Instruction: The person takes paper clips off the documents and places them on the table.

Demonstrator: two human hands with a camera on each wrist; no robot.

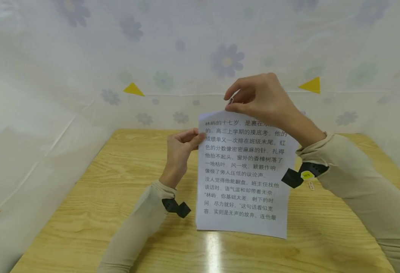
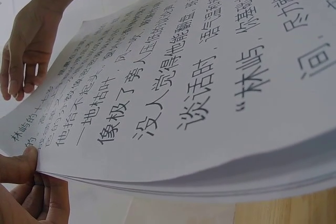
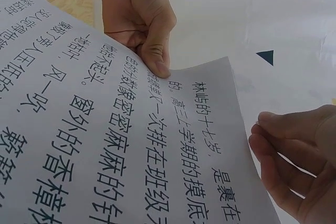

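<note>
A thin stack of white sheets printed with black Chinese text stands tilted, its bottom edge on the wooden table. My left hand pinches the stack's left edge near the top corner, thumb on the printed side. My right hand hovers at the top edge, thumb and forefinger pinching what looks like a small silvery paper clip. In the left wrist view the sheets fill the frame, with the right hand behind their far edge. The right wrist view shows the paper and the right hand's fingertips just off its corner.
A loose paper clip lies on the table right of the sheets, under my right forearm. White flower-printed cloth with yellow triangle marks walls the table at the back and both sides. Black wrist cameras sit on both sleeves.
</note>
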